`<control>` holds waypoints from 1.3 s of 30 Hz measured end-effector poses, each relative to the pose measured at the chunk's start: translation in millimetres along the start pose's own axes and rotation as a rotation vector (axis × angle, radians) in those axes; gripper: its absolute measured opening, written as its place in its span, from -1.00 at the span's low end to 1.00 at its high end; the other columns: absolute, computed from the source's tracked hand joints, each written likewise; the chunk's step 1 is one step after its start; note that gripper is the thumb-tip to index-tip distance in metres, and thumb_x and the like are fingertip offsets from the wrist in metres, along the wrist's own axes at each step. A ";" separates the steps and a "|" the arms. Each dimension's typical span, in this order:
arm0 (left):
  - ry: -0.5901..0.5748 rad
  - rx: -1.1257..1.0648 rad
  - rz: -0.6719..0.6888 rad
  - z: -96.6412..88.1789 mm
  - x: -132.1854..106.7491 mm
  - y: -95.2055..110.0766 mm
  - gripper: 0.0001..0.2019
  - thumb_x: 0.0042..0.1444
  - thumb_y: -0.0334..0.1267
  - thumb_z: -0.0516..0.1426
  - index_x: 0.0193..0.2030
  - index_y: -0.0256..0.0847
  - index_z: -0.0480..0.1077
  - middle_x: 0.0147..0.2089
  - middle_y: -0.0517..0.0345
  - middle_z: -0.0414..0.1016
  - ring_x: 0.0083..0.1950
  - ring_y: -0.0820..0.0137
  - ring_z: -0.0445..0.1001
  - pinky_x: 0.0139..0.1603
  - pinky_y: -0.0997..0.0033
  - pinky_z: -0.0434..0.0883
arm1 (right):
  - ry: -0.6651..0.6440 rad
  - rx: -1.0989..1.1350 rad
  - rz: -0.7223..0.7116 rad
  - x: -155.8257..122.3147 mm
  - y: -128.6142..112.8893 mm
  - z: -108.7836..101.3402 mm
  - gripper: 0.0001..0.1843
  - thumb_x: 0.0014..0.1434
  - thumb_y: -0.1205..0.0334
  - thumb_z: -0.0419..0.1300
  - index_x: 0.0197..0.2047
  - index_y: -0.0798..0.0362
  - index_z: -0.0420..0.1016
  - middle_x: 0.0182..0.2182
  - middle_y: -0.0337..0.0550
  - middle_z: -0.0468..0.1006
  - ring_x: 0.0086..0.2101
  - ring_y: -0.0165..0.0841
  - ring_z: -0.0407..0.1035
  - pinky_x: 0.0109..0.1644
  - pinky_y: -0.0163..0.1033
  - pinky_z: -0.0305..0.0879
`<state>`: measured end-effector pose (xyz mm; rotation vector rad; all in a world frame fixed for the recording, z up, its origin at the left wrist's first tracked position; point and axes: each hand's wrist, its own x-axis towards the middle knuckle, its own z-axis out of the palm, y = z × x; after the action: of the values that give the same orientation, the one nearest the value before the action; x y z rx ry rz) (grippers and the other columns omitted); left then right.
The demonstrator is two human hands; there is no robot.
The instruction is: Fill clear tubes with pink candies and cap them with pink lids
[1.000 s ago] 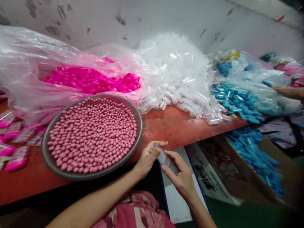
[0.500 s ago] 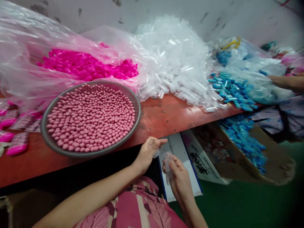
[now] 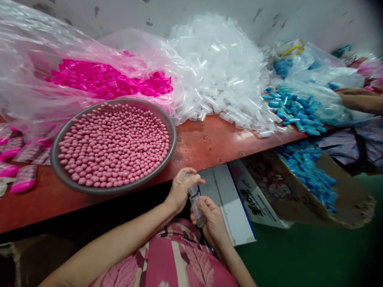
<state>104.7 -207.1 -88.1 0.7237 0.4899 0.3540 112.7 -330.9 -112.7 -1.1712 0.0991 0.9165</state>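
Below the table's front edge, my right hand is closed round a small clear plastic tube, held roughly upright. My left hand is curled just above it, fingertips pinching at the tube's top end near a small clear cap. Both hands hover over my lap, which is covered in pink patterned cloth. The round metal tray of pink beads lies on the red table to the left of my left hand.
A bag of bright pink caps, a heap of clear tubes and blue capsules line the back of the table. A cardboard box with blue capsules stands on the floor right. Another person's arm reaches in at far right.
My hands have come together again: the right hand raised the tube up to the left hand's fingertips. Both hands sank lower, nearer my lap, and the view tilted down slightly.
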 end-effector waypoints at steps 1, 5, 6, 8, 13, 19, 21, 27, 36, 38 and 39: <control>0.028 -0.021 0.024 -0.4 2.0 1.7 -0.79 -0.05 -0.28 0.24 -0.28 -0.19 0.31 -0.46 0.28 0.48 -0.37 0.46 0.52 -0.17 0.42 0.35 | 0.021 0.000 0.008 -3.7 2.2 -3.1 -0.63 -0.09 0.01 0.33 -0.44 0.09 0.31 -0.65 -0.29 0.44 -0.70 -0.51 0.27 -0.66 -0.45 0.16; -0.017 -0.035 -0.031 -4.0 5.7 0.9 -0.69 -0.13 -0.23 0.29 -0.28 -0.20 0.29 -0.42 0.28 0.47 -0.35 0.43 0.52 -0.17 0.37 0.38 | 0.161 0.060 -0.063 -10.8 -2.2 -14.7 -0.66 -0.08 0.02 0.33 -0.38 0.10 0.38 -0.58 -0.26 0.49 -0.62 -0.51 0.32 -0.57 -0.44 0.24; -0.051 -0.024 -0.071 -5.4 5.4 -1.4 -0.67 -0.17 -0.23 0.32 -0.29 -0.22 0.30 -0.40 0.23 0.48 -0.32 0.39 0.53 -0.19 0.35 0.38 | 0.186 0.077 -0.096 -9.9 -6.0 -15.8 -0.65 -0.07 0.02 0.32 -0.33 0.09 0.40 -0.54 -0.25 0.50 -0.57 -0.50 0.35 -0.51 -0.43 0.28; -0.123 0.001 -0.148 -8.8 4.4 -7.2 -0.64 -0.24 -0.25 0.35 -0.32 -0.26 0.32 -0.30 0.08 0.53 -0.26 0.32 0.52 -0.20 0.33 0.39 | 0.192 0.096 -0.134 -5.8 -13.9 -14.6 -0.62 -0.07 0.04 0.33 -0.24 0.09 0.42 -0.48 -0.24 0.51 -0.50 -0.49 0.37 -0.43 -0.41 0.33; -0.269 0.018 -0.217 -17.0 2.3 -17.6 -0.54 -0.34 -0.28 0.39 -0.27 -0.26 0.31 -0.13 -0.11 0.53 -0.29 0.31 0.51 -0.37 0.42 0.38 | 0.162 0.129 -0.114 8.1 -19.7 -0.7 -0.65 -0.11 0.06 0.36 -0.33 0.07 0.38 -0.56 -0.32 0.46 -0.63 -0.53 0.28 -0.56 -0.44 0.23; -0.258 0.138 -0.095 -15.4 -2.0 -13.7 -0.49 -0.32 -0.40 0.37 -0.18 -0.22 0.28 -0.24 0.03 0.54 -0.31 0.37 0.48 -0.36 0.46 0.37 | 0.230 0.157 -0.189 14.9 -12.2 8.7 -0.67 -0.12 0.06 0.36 -0.41 0.08 0.36 -0.56 -0.34 0.44 -0.58 -0.54 0.28 -0.51 -0.44 0.27; -0.202 0.166 -0.050 -12.7 -4.0 -12.1 -0.54 -0.22 -0.38 0.33 -0.14 -0.22 0.30 -0.28 0.08 0.53 -0.29 0.37 0.48 -0.31 0.44 0.37 | 0.153 0.144 -0.151 13.2 -11.2 9.3 -0.68 -0.07 0.06 0.33 -0.37 0.09 0.38 -0.55 -0.32 0.44 -0.58 -0.53 0.28 -0.53 -0.44 0.26; -0.003 -0.035 -0.046 -5.4 -2.8 -7.4 -0.63 -0.16 -0.33 0.28 -0.17 -0.23 0.31 -0.44 0.23 0.48 -0.36 0.39 0.50 -0.25 0.37 0.39 | 0.091 0.139 -0.002 -3.7 1.3 -4.6 -0.68 -0.10 0.13 0.36 -0.34 0.10 0.38 -0.59 -0.29 0.45 -0.64 -0.53 0.28 -0.63 -0.47 0.17; -0.172 0.052 -0.135 -10.2 -2.4 -16.0 -0.50 -0.20 -0.39 0.31 -0.07 -0.22 0.28 -0.30 0.11 0.53 -0.28 0.37 0.48 -0.24 0.40 0.34 | 0.207 0.108 -0.233 -7.0 -16.3 -22.2 -0.70 -0.06 0.18 0.34 -0.24 0.02 0.41 -0.37 -0.25 0.51 -0.40 -0.45 0.40 -0.30 -0.34 0.36; -0.209 0.058 -0.146 -12.7 -3.0 -17.7 -0.49 -0.20 -0.39 0.31 -0.05 -0.22 0.30 -0.27 0.11 0.52 -0.28 0.38 0.47 -0.25 0.41 0.34 | 0.145 0.054 -0.246 -2.0 -22.3 -18.3 -0.72 -0.06 0.19 0.34 -0.25 0.02 0.41 -0.35 -0.25 0.50 -0.39 -0.43 0.40 -0.27 -0.30 0.35; -0.229 0.053 -0.155 -13.7 -3.2 -17.7 -0.49 -0.21 -0.39 0.31 -0.05 -0.23 0.31 -0.26 0.11 0.52 -0.29 0.38 0.46 -0.24 0.40 0.34 | 0.122 0.009 -0.260 0.2 -23.8 -17.4 -0.74 -0.06 0.19 0.34 -0.28 0.02 0.42 -0.36 -0.25 0.50 -0.40 -0.43 0.38 -0.28 -0.30 0.34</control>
<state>97.1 -213.5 -108.4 0.7623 0.3370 0.1111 135.1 -347.0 -102.6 -1.1995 0.0477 0.6152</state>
